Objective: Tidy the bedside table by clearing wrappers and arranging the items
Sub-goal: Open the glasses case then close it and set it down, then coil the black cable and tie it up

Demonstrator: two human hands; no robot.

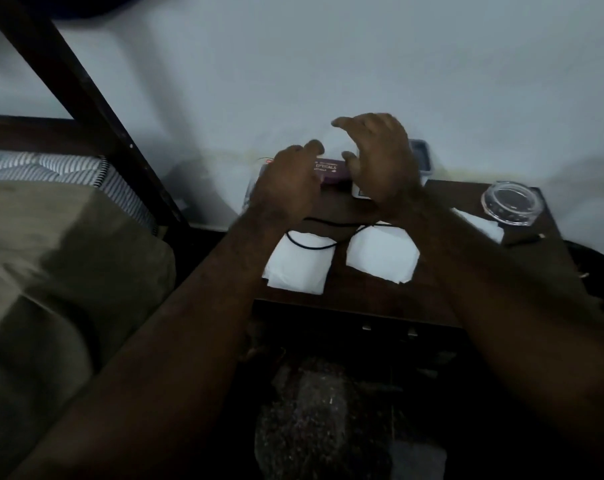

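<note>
A dark wooden bedside table (369,296) stands against the white wall. At its back lies a purple glasses case (330,169) with white lettering. My left hand (290,183) rests on the case's left end, fingers curled over it. My right hand (380,157) hovers just right of the case, fingers spread and bent, holding nothing. Two white paper napkins (297,268) (381,254) lie flat near the front, with a thin black cable (323,245) looped across them. A grey-rimmed device (421,157) stands behind my right hand, partly hidden.
A clear round plastic lid or container (511,202) sits at the table's right back, with another white paper (484,226) beside it. The bed with olive blanket (51,271) and dark frame (86,98) lies to the left. A dark rug (314,410) covers the floor below.
</note>
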